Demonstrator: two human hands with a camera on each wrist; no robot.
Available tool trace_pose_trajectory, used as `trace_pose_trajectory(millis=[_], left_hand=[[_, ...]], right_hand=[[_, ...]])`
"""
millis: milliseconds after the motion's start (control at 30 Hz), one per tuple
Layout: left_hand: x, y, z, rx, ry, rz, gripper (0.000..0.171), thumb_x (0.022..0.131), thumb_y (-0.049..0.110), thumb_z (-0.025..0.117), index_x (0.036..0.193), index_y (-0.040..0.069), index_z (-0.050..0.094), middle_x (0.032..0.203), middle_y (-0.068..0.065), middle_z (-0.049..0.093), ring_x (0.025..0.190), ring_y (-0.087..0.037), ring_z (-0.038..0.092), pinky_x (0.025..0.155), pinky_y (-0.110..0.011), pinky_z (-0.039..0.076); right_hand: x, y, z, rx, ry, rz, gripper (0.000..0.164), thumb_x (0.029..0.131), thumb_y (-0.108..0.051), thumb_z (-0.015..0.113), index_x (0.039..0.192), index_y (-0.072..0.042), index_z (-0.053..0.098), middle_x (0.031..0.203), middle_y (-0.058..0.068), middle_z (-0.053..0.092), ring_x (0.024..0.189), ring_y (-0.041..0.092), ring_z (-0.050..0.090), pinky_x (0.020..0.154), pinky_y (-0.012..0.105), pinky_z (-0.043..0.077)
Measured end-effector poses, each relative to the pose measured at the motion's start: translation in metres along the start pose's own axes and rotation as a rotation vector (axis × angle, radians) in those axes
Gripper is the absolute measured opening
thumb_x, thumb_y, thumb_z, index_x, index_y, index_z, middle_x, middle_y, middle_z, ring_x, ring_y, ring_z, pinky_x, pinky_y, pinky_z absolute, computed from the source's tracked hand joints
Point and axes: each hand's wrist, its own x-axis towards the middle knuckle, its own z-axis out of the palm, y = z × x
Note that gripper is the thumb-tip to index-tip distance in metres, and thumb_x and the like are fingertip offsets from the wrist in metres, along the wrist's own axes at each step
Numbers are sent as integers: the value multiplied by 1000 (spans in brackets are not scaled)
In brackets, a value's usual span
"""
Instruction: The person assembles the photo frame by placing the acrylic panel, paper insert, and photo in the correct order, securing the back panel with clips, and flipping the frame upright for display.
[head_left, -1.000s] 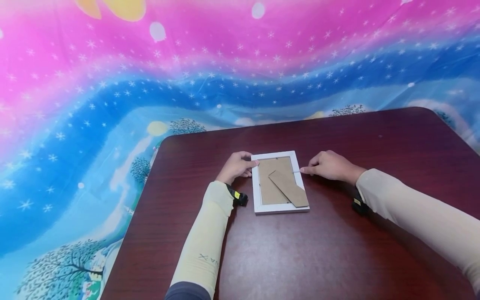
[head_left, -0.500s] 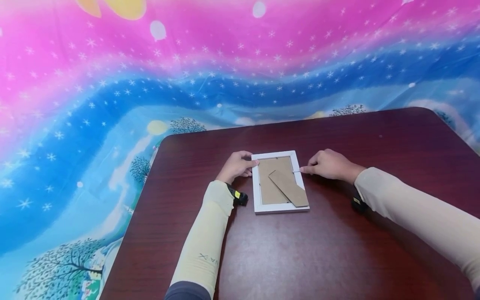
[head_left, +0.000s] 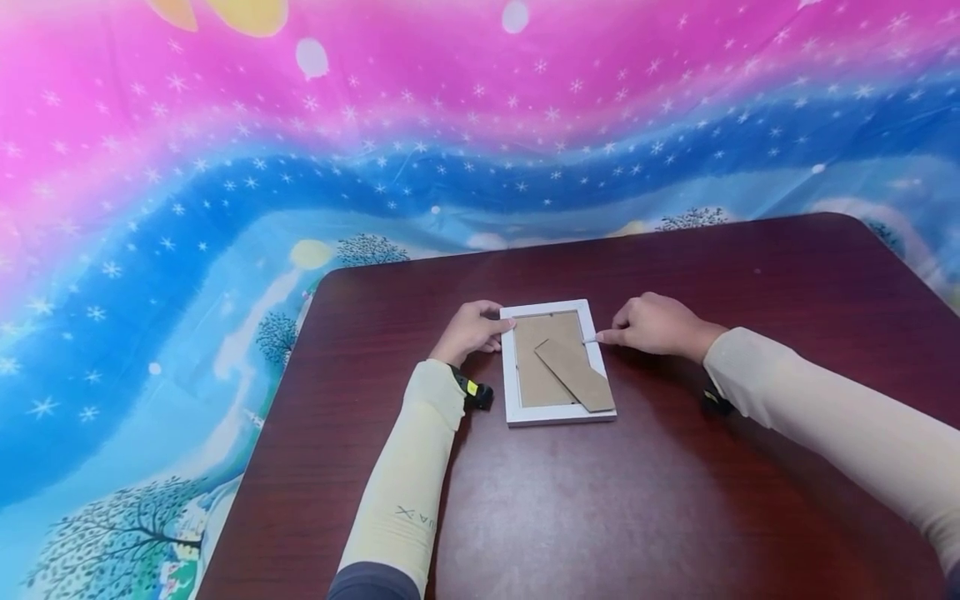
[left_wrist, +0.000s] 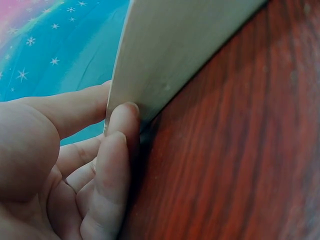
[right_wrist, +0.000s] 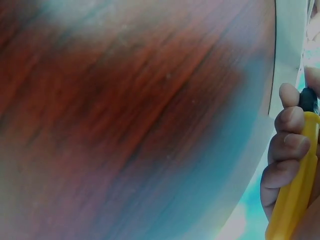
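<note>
A white picture frame (head_left: 512, 375) lies back side up on the table, its brown backing board (head_left: 534, 379) showing and a brown stand leg (head_left: 573, 377) slanting across it. My left hand (head_left: 471, 332) grips the frame's upper left side, thumb on top. In the left wrist view its fingers (left_wrist: 112, 170) curl against the side wall. My right hand (head_left: 660, 325), beyond the frame's right side, holds a screwdriver (right_wrist: 295, 185) with a yellow handle and black collar. Its thin shaft (head_left: 589, 340) reaches over the right border to the backing's edge. Exact tip contact is too small to tell.
The dark red-brown table (head_left: 540, 508) has a glossy wood-grain top with rounded far corners. Behind it hangs a pink and blue snowflake-patterned cloth (head_left: 420, 158). Small dark metal tabs show along the frame's inner edge.
My right hand has shifted slightly left and up, with the shaft a little further over the frame's border. My left hand and the frame stay in place.
</note>
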Motion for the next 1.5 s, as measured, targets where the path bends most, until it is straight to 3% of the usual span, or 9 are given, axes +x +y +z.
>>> trace_pose_trajectory(millis=[733, 1000, 1300, 1500], left_hand=[[6, -4, -4, -7, 0, 5, 40, 88, 24, 75, 120, 6, 59, 79, -14, 65, 58, -19, 61, 59, -32, 57], [6, -2, -6, -5, 10, 14, 40, 89, 22, 75, 121, 5, 59, 79, -14, 65, 58, -19, 61, 58, -31, 56], [6, -5, -3, -2, -1, 6, 45, 89, 24, 75, 125, 6, 57, 81, -14, 65, 59, -19, 62, 59, -32, 57], [5, -3, -2, 2, -7, 3, 48, 89, 23, 75, 128, 5, 55, 79, -14, 64, 58, -19, 61, 59, -31, 57]], right_hand=[[1, -22, -15, -174, -7, -27, 45, 91, -47, 65, 54, -22, 61, 47, -7, 33, 44, 11, 32, 42, 27, 26], [5, -31, -21, -264, -18, -40, 39, 91, -45, 65, 59, -22, 66, 48, -5, 39, 44, 13, 40, 44, 30, 33], [0, -14, -6, -93, -52, -53, 44, 98, -41, 58, 61, -17, 58, 54, -1, 47, 50, 15, 45, 54, 32, 39], [2, -10, -3, -4, -50, -94, 32, 100, -29, 57, 71, -16, 60, 59, -1, 47, 54, 15, 47, 58, 32, 41]])
